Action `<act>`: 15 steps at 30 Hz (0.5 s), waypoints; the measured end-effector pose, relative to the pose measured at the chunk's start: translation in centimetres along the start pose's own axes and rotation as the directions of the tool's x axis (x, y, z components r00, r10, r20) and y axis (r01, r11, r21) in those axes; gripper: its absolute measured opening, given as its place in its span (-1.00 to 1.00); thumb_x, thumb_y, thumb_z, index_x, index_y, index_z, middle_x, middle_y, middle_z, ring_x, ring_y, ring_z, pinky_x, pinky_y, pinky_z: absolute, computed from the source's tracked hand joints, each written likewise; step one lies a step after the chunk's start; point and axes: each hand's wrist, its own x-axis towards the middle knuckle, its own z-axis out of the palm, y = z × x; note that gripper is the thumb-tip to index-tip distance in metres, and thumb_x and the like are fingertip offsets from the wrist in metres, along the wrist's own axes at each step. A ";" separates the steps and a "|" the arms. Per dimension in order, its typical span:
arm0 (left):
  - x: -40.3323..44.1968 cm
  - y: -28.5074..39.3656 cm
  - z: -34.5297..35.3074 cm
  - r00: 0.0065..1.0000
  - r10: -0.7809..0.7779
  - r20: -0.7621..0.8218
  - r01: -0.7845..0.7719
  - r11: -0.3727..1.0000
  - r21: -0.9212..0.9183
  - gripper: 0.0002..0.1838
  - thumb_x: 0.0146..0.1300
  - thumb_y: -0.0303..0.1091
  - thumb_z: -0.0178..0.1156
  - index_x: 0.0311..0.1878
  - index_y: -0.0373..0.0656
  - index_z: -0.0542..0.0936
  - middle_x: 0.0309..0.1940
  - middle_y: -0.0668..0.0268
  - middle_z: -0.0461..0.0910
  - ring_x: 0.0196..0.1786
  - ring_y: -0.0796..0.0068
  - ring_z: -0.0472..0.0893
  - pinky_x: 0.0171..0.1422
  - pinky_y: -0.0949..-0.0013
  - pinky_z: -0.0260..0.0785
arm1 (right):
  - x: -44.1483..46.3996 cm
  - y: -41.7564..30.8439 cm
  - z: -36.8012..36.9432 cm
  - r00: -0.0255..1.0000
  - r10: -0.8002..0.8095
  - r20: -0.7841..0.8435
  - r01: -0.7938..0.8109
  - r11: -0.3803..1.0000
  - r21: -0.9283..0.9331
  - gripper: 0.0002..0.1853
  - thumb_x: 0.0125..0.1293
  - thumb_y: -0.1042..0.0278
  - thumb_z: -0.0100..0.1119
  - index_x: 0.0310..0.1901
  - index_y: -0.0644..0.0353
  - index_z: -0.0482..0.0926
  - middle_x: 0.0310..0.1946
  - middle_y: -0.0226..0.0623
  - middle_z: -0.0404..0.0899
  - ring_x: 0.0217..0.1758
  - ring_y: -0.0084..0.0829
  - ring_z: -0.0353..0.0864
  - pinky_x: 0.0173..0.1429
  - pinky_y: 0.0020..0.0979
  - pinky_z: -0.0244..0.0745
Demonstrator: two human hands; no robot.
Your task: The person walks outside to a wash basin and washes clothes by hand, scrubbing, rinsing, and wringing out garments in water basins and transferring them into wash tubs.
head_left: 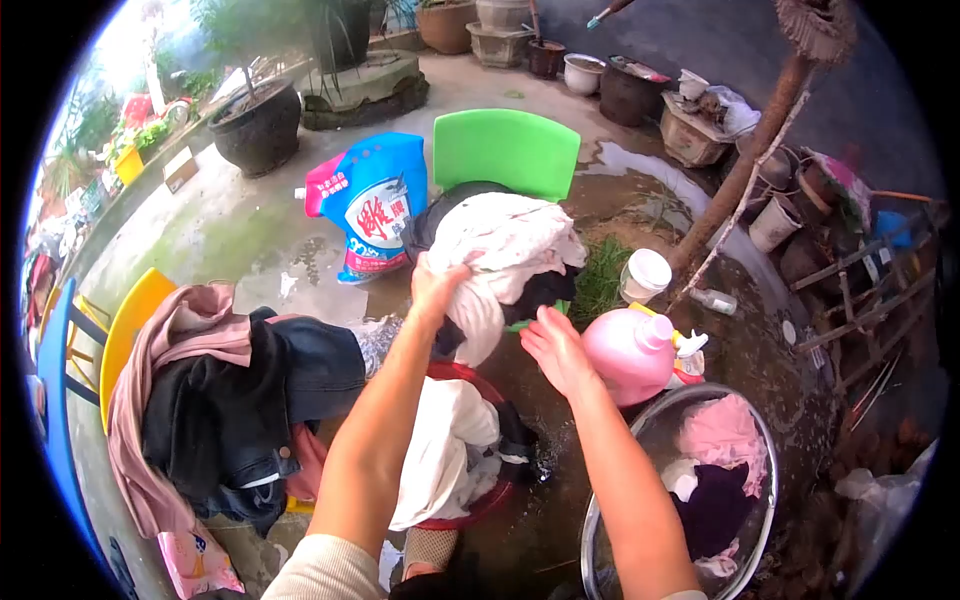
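My left hand point(437, 287) grips the edge of a white patterned garment point(510, 235), with its fingers partly hidden by the cloth. The garment lies over dark clothes point(545, 292) heaped on a small green chair point(508, 145). My right hand point(557, 352) is empty, its fingers stretched out below the pile and beside a pink bottle point(630, 358). Under my forearms, a red basin point(490, 385) holds white cloth point(450, 440) and something dark. Left of the chair stands a blue detergent bag point(385, 205).
At the left, trousers and jeans point(225, 400) hang over a yellow chair point(130, 310). A metal basin point(768, 480) with pink and dark clothes sits at lower right. A white tub point(645, 275) stands behind the pink bottle. A post point(745, 165) and several plant pots point(255, 125) line the wet ground.
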 end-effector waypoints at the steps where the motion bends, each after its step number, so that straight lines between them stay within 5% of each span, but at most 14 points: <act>1: -1.0 0.2 0.4 1.000 -0.006 0.013 0.007 0.998 -0.058 -0.51 -0.16 -0.45 0.31 -0.06 -0.34 0.49 -0.24 0.23 0.58 -0.21 0.41 0.55 -0.07 0.37 0.42 | 1.4 0.3 0.5 0.998 0.026 -0.062 -0.022 0.998 0.060 0.02 0.15 -0.16 0.30 0.41 0.20 -0.10 0.32 0.14 0.04 0.43 0.02 0.07 0.44 -0.02 0.09; 3: -2.9 1.0 1.5 1.000 0.010 0.014 -0.010 0.999 -0.040 -0.52 -0.19 -0.47 0.29 -0.08 -0.34 0.51 -0.29 0.26 0.59 -0.27 0.45 0.55 -0.11 0.40 0.42 | 0.2 -1.6 2.5 0.992 0.103 0.076 -0.110 0.989 0.103 0.18 0.03 -0.38 0.28 0.44 0.17 -0.18 0.40 0.10 -0.10 0.48 0.03 -0.08 0.45 0.05 0.02; 5: -5.5 3.4 2.7 0.984 0.156 0.087 -0.160 0.986 0.043 -0.50 -0.21 -0.45 0.30 -0.07 -0.35 0.51 -0.30 0.23 0.61 -0.25 0.47 0.56 -0.10 0.38 0.43 | 0.4 -2.4 2.9 0.981 0.060 0.182 -0.115 0.946 0.304 0.09 0.04 -0.50 0.14 0.44 0.06 0.00 0.40 -0.07 0.12 0.43 -0.06 0.15 0.41 0.09 0.09; 7: -8.3 5.5 3.8 0.948 0.268 0.172 -0.281 0.958 0.055 -0.48 -0.24 -0.42 0.32 -0.09 -0.33 0.51 -0.33 0.18 0.61 -0.26 0.48 0.57 -0.11 0.35 0.44 | -0.1 -2.3 2.8 0.998 0.015 0.059 -0.034 0.936 0.351 -0.07 0.16 -0.46 0.02 0.39 0.07 0.14 0.31 -0.18 0.31 0.36 -0.15 0.28 0.41 -0.02 0.17; 9: -11.7 7.9 4.2 0.939 0.201 0.279 -0.230 0.970 0.077 -0.45 -0.28 -0.32 0.35 -0.09 -0.25 0.52 -0.23 -0.03 0.61 -0.13 0.05 0.64 -0.04 0.22 0.45 | -0.9 -0.4 1.7 0.947 -0.321 0.031 0.300 0.911 0.282 -0.27 0.34 -0.24 -0.10 0.37 0.11 0.18 0.29 -0.22 0.32 0.33 -0.23 0.32 0.37 -0.18 0.26; 11: -14.6 8.3 4.8 0.921 0.233 0.314 -0.280 0.953 0.115 -0.45 -0.31 -0.31 0.36 -0.13 -0.25 0.50 -0.25 -0.02 0.59 -0.16 0.01 0.62 -0.05 0.21 0.45 | -2.0 1.3 0.5 0.834 -0.550 0.046 0.532 0.824 0.196 -0.40 0.43 0.02 -0.11 0.38 0.17 0.16 0.29 -0.17 0.29 0.29 -0.25 0.35 0.31 -0.23 0.33; 15: -21.3 10.3 3.8 0.871 0.302 0.388 -0.366 0.925 0.101 -0.49 -0.34 -0.29 0.38 -0.21 -0.22 0.48 -0.38 0.05 0.54 -0.29 0.00 0.58 -0.17 0.15 0.43 | -8.6 1.0 -0.6 0.864 -0.501 -0.041 0.500 0.848 0.176 -0.41 0.40 0.07 -0.07 0.36 0.19 0.18 0.26 -0.16 0.32 0.27 -0.25 0.37 0.29 -0.24 0.34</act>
